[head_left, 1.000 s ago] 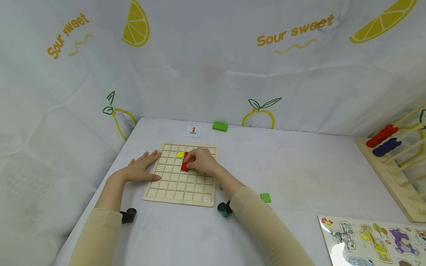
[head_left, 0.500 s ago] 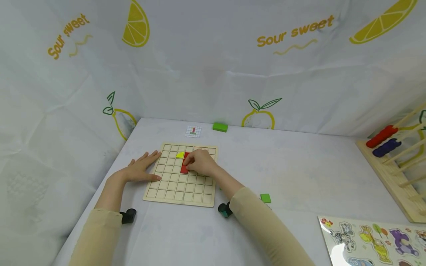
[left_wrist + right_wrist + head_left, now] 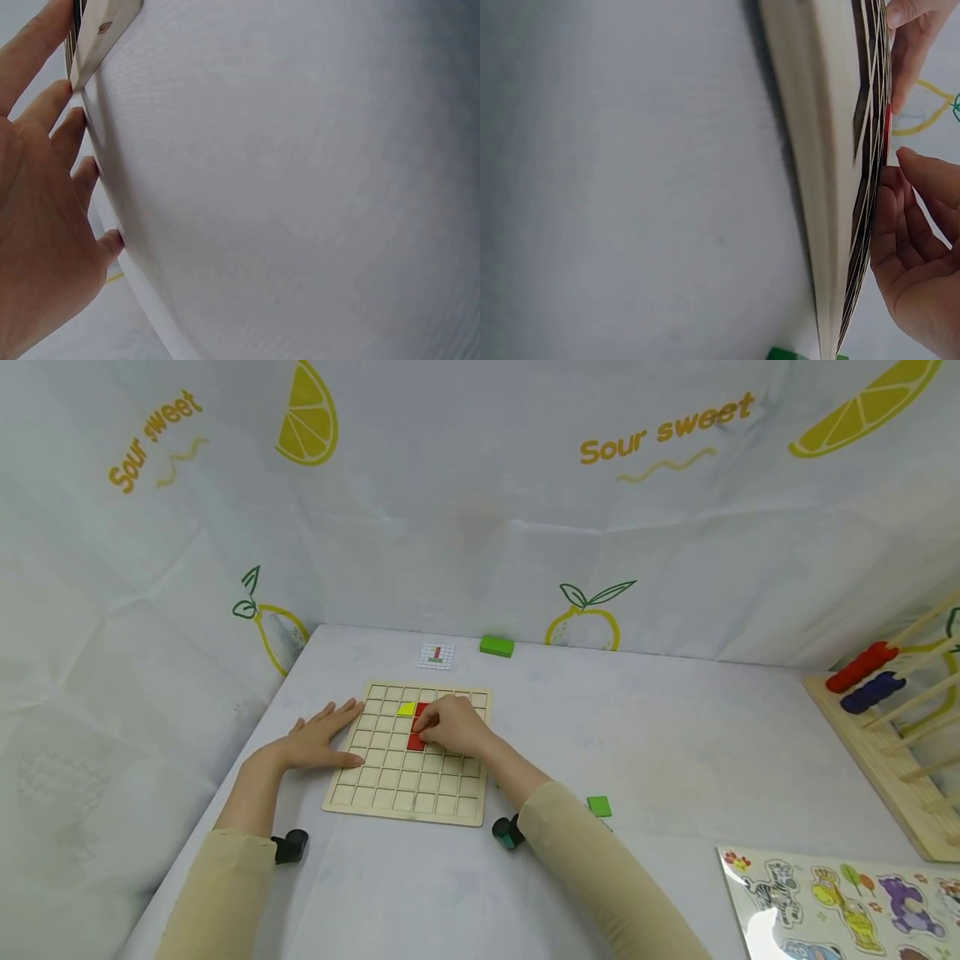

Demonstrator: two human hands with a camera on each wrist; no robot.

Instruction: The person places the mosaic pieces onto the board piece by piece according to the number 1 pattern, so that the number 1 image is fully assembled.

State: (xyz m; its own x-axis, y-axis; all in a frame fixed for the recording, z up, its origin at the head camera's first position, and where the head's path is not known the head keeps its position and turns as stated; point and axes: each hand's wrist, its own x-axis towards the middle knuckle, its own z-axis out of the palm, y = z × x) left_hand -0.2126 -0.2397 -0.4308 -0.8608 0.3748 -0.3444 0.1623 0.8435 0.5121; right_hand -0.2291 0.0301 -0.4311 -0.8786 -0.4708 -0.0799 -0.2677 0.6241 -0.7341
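A wooden grid board (image 3: 405,777) lies on the table. My left hand (image 3: 318,742) rests flat with spread fingers at its left edge, the thumb over the rim. Over the board's upper middle, my right hand (image 3: 456,727) has its thumb and index finger bent together at the red tiles (image 3: 416,742), which form a short column in the grid. The fingers partly cover that column. A yellow piece (image 3: 406,709) with a slanted side sits left of the top red tile. In the right wrist view, the right hand (image 3: 919,247) is curled close over the board's surface, near a thin red edge.
Behind the board lie a small pattern card (image 3: 437,656) and a green block stack (image 3: 497,647). A green tile (image 3: 599,807) lies beside the right forearm. To the right are an animal puzzle board (image 3: 840,893) and a wooden bead frame (image 3: 862,752). A printed cloth (image 3: 465,527) hangs behind.
The right hand has shifted very slightly, and the lowest red tile now shows a little nearer the front of the board. The left hand has stayed in place.
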